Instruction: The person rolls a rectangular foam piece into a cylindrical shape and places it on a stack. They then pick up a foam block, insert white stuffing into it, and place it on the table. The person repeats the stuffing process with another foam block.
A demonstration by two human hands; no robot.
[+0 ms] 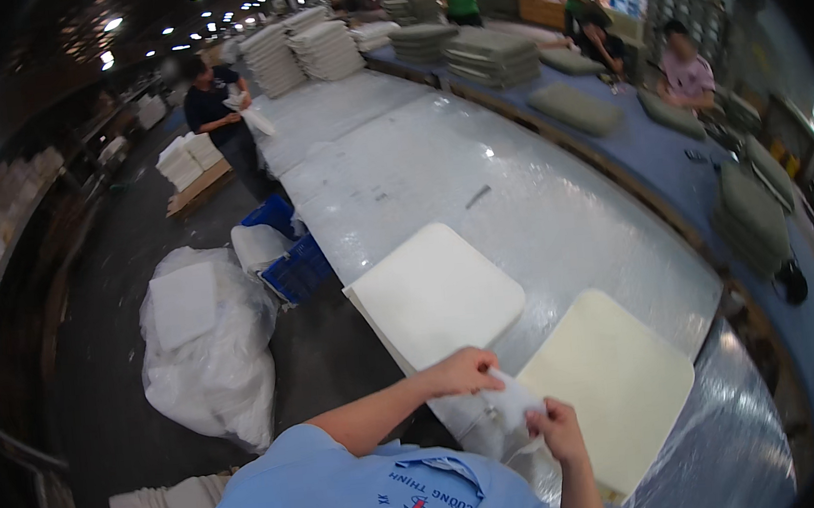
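In front of my chest, a thin white translucent sheet [509, 403] is stretched between my two hands. My left hand [463, 373] pinches its upper left corner. The fingers of my right hand [555, 427] are closed on its other side. Whether the sheet is plastic or soft wadding I cannot tell. Just beyond my left hand lies a cream cushion pad [437, 295] with rounded corners, overhanging the table's left edge. A second cream pad [621, 380] lies to the right, partly behind my right hand and forearm.
Plastic film covers the long table [560, 231]. On the left floor stand a bulging clear bag [210, 378] and blue crates [300, 271]. White pads [323, 50] are stacked at the far end. Grey-green cushions [491, 56] line the right table. A co-worker [221, 115] stands far left; others are far right.
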